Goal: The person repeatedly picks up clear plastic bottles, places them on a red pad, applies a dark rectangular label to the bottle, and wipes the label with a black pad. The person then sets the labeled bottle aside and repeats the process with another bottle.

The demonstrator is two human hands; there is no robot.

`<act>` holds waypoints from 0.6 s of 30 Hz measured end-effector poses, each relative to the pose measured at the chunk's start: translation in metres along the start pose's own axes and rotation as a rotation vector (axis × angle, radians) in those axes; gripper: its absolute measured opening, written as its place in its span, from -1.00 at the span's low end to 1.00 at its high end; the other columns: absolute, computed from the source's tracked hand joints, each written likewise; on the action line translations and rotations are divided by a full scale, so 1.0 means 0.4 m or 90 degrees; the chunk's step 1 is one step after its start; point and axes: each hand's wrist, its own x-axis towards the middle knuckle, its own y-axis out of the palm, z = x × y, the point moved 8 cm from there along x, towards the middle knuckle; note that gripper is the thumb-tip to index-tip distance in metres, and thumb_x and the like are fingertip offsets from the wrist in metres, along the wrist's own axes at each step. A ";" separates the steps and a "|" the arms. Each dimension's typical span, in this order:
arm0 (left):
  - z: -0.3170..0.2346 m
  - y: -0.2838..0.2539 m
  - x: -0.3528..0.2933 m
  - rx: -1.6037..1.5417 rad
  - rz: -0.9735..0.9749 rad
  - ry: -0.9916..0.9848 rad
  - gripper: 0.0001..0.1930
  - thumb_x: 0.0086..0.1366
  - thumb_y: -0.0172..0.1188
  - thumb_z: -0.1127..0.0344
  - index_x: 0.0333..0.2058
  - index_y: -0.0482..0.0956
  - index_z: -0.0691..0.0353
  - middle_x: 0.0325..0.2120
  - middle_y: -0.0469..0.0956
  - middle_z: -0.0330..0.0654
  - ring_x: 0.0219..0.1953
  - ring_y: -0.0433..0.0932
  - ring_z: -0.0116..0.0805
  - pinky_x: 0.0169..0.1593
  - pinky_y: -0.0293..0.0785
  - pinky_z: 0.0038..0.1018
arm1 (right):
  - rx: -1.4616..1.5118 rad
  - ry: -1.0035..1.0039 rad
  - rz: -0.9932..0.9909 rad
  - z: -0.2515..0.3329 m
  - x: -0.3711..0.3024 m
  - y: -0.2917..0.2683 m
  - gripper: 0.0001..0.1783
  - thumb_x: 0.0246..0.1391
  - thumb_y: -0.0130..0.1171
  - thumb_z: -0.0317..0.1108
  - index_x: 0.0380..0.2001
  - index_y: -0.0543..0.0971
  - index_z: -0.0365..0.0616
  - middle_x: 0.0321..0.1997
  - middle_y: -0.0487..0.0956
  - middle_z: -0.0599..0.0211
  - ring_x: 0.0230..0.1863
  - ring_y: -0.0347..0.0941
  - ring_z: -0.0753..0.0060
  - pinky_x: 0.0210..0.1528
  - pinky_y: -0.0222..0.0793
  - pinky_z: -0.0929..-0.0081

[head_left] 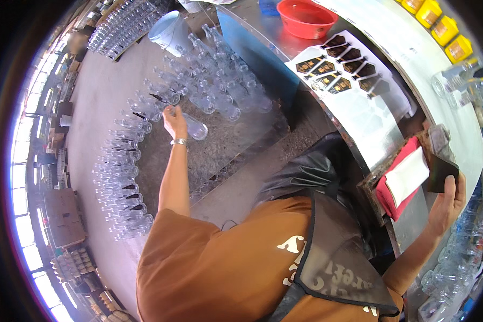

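My left hand (175, 123) is closed around the neck of a clear glass bottle (196, 129). The bottle is tilted, its base pointing away to the right, beside rows of standing glass bottles (220, 75). Out on the right, over the worktable (375, 142), my right hand (448, 203) grips a dark, flat, squarish piece (440, 174) by its edge; its exact kind cannot be made out. Just left of that piece lies a folded white cloth (408, 177) on a red cloth (396, 202), on a wooden stand.
A sheet of black labels (338, 70) lies on the worktable. Behind it are a red basin (307, 19) and yellow containers (444, 30). More bottles with dark labels (126, 161) curve along the floor at left, near a white bucket (169, 32). A blue panel (257, 53) edges the table.
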 end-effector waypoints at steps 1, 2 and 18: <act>0.068 0.022 0.040 -0.005 0.004 -0.042 -0.53 0.24 0.30 0.06 0.00 0.57 0.27 -0.16 0.66 0.04 -0.11 0.64 -0.03 0.03 0.51 -0.23 | -0.023 0.005 0.004 -0.008 0.008 -0.001 -0.73 0.31 0.10 -0.44 0.00 0.55 -0.36 -0.07 0.61 0.30 -0.06 0.49 0.53 0.09 0.37 0.57; 0.131 0.032 0.085 0.018 -0.014 -0.020 -0.52 0.23 0.30 0.04 0.00 0.57 0.26 -0.15 0.66 0.04 -0.10 0.64 -0.03 0.03 0.51 -0.23 | -0.038 0.012 0.011 -0.019 0.021 0.002 -0.73 0.32 0.11 -0.42 0.00 0.56 -0.34 -0.07 0.61 0.33 -0.06 0.49 0.57 0.07 0.37 0.60; 0.377 0.289 0.367 0.162 -0.032 -0.013 -0.51 0.19 0.34 0.01 -0.01 0.59 0.21 -0.07 0.62 0.02 -0.02 0.60 0.01 0.10 0.48 -0.18 | -0.249 0.199 -0.066 -0.121 0.092 -0.017 -0.63 0.30 0.16 -0.27 0.03 0.58 -0.33 -0.04 0.61 0.29 -0.02 0.51 0.50 0.09 0.38 0.54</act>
